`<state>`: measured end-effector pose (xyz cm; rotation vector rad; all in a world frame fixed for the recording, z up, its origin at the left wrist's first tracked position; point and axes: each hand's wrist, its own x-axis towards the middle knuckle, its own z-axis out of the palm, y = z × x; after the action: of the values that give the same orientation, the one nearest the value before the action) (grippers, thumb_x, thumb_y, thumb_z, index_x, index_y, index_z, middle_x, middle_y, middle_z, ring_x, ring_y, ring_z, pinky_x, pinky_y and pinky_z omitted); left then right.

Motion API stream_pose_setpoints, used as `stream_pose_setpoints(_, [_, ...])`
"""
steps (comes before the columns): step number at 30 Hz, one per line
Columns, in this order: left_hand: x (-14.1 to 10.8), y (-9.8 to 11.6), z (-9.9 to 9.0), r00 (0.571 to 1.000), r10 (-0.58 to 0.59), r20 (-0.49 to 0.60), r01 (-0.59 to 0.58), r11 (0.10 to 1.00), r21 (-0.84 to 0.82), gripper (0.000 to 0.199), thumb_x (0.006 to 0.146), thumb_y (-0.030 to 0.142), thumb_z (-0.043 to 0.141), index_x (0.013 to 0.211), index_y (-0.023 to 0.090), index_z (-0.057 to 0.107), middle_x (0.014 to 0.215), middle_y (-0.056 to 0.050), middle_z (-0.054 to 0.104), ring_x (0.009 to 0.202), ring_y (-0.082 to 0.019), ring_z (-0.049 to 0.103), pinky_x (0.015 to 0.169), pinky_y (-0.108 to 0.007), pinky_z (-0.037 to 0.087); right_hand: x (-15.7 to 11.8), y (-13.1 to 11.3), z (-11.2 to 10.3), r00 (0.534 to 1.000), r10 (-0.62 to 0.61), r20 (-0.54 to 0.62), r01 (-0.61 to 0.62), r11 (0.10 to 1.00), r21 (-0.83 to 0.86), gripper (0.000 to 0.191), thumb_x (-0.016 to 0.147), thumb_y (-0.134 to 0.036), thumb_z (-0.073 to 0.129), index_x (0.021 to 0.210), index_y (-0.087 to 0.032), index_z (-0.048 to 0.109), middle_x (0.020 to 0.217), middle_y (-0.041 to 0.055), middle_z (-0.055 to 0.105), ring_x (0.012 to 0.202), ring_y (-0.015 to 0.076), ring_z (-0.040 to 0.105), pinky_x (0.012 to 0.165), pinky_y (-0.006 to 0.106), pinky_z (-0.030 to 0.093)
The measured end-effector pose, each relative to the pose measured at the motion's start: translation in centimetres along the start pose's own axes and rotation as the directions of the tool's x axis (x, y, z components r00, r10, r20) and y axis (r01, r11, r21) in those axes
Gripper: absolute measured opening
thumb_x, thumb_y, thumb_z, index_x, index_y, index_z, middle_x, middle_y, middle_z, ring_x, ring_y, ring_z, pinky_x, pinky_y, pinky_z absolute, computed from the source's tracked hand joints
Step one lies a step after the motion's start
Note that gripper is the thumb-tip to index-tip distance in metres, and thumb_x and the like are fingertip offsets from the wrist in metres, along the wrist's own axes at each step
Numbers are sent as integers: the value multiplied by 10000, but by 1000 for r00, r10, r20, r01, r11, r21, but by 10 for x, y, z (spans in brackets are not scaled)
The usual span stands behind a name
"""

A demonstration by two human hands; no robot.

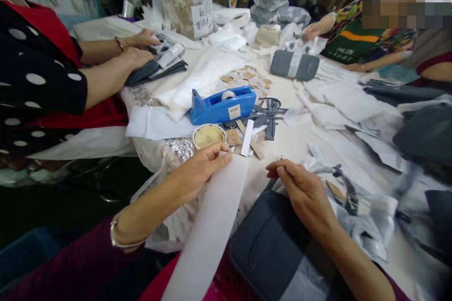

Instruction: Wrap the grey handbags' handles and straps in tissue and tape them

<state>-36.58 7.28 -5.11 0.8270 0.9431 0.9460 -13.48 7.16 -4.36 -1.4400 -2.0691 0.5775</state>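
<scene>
My left hand (pixel 201 169) pinches the upper end of a long white strip (pixel 212 225), which hangs down toward my lap. To its right, my right hand (pixel 307 193) is raised over a dark grey bag (pixel 264 244), thumb and fingers pressed together on something too small or hidden to make out. The bag lies at the table's front edge, its lower right part under pale, see-through wrapping. Just beyond my left hand is a round tub (pixel 209 136) with yellowish contents. Behind it stands a blue tape dispenser (pixel 223 106) with a roll in it.
Cardboard tags (pixel 233 137) and dark straps (pixel 270 120) lie beside the dispenser. A person's hands (pixel 139 51) hold dark folded pieces at the left. Across the table, another person's hand (pixel 312 30) is near a wrapped grey bag (pixel 294 64). White sheets (pixel 342 99) spread at the right.
</scene>
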Motion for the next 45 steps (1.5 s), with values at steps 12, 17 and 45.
stream_pose_setpoints(12, [-25, -42, -1, 992, -25, 120, -27, 909, 416, 256, 892, 389, 451, 956, 203, 615, 741, 5, 577, 705, -136, 523, 646, -247, 387, -4, -8, 5, 863, -231, 449, 376, 888, -267, 274, 980, -324, 359, 853, -218, 577, 729, -7, 617, 699, 137, 574, 1013, 413, 322])
stream_pose_setpoints(17, [-46, -55, 4, 939, -200, 279, 123, 956, 268, 345, 873, 430, 476, 1110, 203, 582, 981, -59, 645, 865, -191, 573, 759, -295, 425, 0, -10, -1, 864, -227, 450, 356, 906, -227, 230, 967, -267, 371, 866, -239, 576, 725, -14, 616, 696, 145, 590, 1048, 414, 330])
stream_pose_setpoints(45, [-31, -57, 13, 792, -192, 579, 214, 976, 30, 546, 774, 350, 598, 1299, 264, 476, 1081, -61, 637, 1015, -244, 583, 892, -372, 452, 2, -23, 2, 841, -170, 514, 342, 902, -262, 376, 982, -275, 299, 660, -202, 480, 648, -10, 508, 679, 142, 478, 936, 396, 319])
